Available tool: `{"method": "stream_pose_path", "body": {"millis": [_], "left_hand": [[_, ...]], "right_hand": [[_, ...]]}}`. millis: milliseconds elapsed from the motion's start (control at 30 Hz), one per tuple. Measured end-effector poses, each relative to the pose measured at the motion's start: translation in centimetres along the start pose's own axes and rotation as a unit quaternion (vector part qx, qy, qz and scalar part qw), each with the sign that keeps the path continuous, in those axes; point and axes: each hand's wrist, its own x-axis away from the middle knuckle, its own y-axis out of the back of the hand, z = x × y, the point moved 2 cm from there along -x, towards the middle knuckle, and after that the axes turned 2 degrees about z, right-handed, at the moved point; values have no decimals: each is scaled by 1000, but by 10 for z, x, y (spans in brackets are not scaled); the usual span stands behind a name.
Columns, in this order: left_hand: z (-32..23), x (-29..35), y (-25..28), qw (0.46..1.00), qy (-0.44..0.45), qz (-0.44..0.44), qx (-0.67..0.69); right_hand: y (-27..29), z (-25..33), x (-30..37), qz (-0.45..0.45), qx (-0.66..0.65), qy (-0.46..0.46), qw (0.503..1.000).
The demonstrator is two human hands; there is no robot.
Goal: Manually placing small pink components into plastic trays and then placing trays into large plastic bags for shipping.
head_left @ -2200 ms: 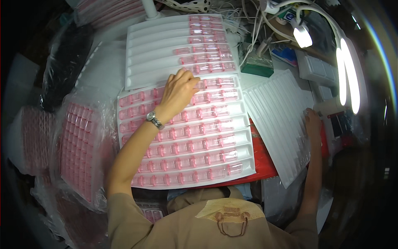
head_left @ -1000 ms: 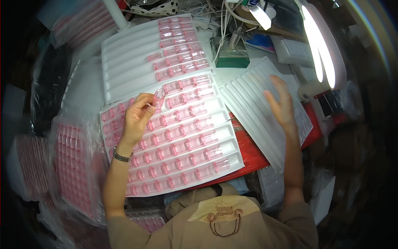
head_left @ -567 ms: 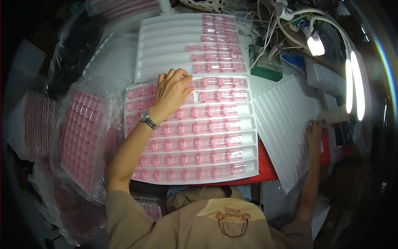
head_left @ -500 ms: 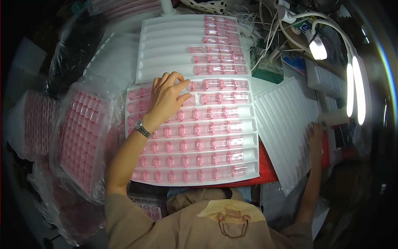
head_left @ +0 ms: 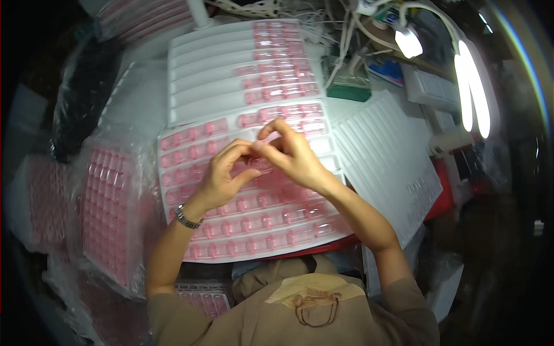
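Note:
Over the middle of a white ribbed tray, filled with rows of clear pink cylindrical pieces, my two hands meet at the fingertips. My left hand has its fingers curled towards the right one, its thumb lower and apart. Thumb and forefinger of my right hand are pinched together at the meeting point. Whatever lies between the fingertips is too small or covered to make out. Behind them, the upper row shows a gap between its left and right pieces. A metal wristwatch circles my left wrist.
Beyond stands another white tray, partly filled at its right. A ribbed white tray lies to the right. Plastic-wrapped pink pieces lie at left. A lit lamp, cables and a green box are at the back right.
My right hand has come in from the far right edge to meet my left hand. My left hand has drawn lower, off the upper row. The whole view has shifted somewhat.

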Motion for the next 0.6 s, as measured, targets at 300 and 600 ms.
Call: {"method": "stream_pose_path", "body": {"millis": [300, 600], "left_hand": [[22, -11, 25, 894, -25, -72, -442], [16, -12, 19, 886, -44, -100, -450]], "right_hand": [[235, -57, 153, -358, 619, -116, 689], [257, -80, 230, -203, 592, -234, 744]]}}
